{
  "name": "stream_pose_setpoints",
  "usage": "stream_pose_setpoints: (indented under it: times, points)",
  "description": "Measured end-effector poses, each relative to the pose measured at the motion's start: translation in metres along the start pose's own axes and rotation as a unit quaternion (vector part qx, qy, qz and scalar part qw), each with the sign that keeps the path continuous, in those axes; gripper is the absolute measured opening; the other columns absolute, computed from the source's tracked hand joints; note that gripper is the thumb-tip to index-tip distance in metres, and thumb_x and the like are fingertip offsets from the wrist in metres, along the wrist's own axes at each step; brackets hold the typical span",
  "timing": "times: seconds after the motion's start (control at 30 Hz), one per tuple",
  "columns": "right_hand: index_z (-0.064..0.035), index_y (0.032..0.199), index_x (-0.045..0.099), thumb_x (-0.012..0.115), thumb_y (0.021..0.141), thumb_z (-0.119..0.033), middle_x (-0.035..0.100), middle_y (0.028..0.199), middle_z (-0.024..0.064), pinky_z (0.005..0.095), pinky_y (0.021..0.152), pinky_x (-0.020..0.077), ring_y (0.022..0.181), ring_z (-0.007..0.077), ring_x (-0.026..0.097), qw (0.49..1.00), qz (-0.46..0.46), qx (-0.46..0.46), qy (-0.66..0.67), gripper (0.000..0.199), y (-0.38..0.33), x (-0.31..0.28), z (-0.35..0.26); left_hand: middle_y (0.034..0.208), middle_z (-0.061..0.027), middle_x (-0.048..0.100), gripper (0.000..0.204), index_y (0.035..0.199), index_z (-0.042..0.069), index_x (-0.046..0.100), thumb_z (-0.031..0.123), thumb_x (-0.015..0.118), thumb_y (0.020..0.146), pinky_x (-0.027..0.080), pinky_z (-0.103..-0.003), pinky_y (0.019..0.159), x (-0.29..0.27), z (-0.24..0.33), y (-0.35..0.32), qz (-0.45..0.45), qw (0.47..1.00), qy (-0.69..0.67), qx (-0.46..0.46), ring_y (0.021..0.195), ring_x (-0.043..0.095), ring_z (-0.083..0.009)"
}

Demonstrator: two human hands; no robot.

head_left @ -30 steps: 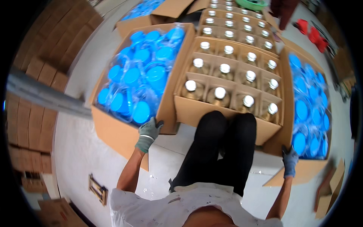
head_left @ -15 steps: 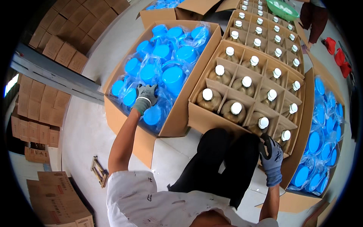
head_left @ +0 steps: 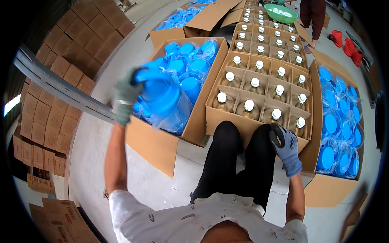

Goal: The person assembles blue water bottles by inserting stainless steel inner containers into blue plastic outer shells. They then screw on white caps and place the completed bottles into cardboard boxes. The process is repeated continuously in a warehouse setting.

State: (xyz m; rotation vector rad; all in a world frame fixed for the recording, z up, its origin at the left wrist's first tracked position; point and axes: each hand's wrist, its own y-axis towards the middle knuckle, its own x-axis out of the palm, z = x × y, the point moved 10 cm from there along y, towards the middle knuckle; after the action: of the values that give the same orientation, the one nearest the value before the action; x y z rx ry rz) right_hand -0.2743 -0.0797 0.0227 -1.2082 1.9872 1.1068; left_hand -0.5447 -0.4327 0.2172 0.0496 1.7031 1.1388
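Note:
My left hand (head_left: 126, 97), in a grey-green glove, is closed on a blue plastic container (head_left: 160, 95) with a round top. Motion blurs both, and clear plastic film hangs around the container. They are over the left carton (head_left: 202, 115), which is packed with similar bagged blue containers (head_left: 190, 89). My right hand (head_left: 285, 148), gloved in grey with dark fingertips, has its fingers curled at my knee, by the near edge of the middle carton (head_left: 227, 121). Whatever lies inside that curl is hidden. White-capped bottles (head_left: 249, 109) stand upright between cardboard dividers in this carton.
More cartons of bottles run away behind it, with a green basin (head_left: 279, 14) of white caps on top. A carton of blue containers (head_left: 330, 125) stands at the right. Brown boxes (head_left: 52, 109) are stacked at the left. Another person's legs (head_left: 312, 18) show at the far right.
My left hand has risen and moved left, lifting a blue container from the others in the left carton. The right hand stays curled near the middle carton's near edge. The view has shifted.

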Motion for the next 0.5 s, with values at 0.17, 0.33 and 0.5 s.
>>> stream_pose_setpoints:
  times: [0.17,0.33,0.5]
  points:
    - [-0.0029,0.117,0.056,0.067,0.08,-0.024,0.06,0.112,0.0157,0.0362,0.089,0.045,0.105,0.0313,0.058,0.987,0.043,-0.092,0.122,0.044,0.041,-0.016,-0.075,0.1,-0.0149,0.066,0.044,0.114,0.009,0.062,0.037,0.066,0.08,0.055,-0.04,0.077,-0.1,0.001,0.138,-0.025,0.997,0.008,0.069,0.088,0.066,-0.0296]
    - [-0.0054,0.146,0.013,0.079,0.068,-0.037,0.022,0.148,0.0174,0.0416,0.111,0.023,0.136,0.0304,0.025,0.905,-0.019,-0.201,0.375,0.107,0.071,-0.011,-0.155,0.106,-0.0164,0.064,0.058,0.12,0.005,0.056,0.047,0.064,0.081,0.055,-0.04,0.075,-0.096,0.017,0.202,-0.121,0.984,-0.126,0.036,0.091,0.064,-0.0292]
    - [-0.0093,0.148,0.006,0.081,0.066,-0.036,0.024,0.148,0.0183,0.043,0.109,0.0256,0.134,0.0312,0.028,0.893,-0.142,-0.099,0.415,0.114,-0.008,0.025,-0.105,0.092,-0.017,0.066,0.056,0.104,0.001,0.064,0.051,0.066,0.078,0.054,-0.034,0.071,0.037,0.168,0.126,-0.136,0.983,-0.1,0.069,0.077,0.067,-0.024]
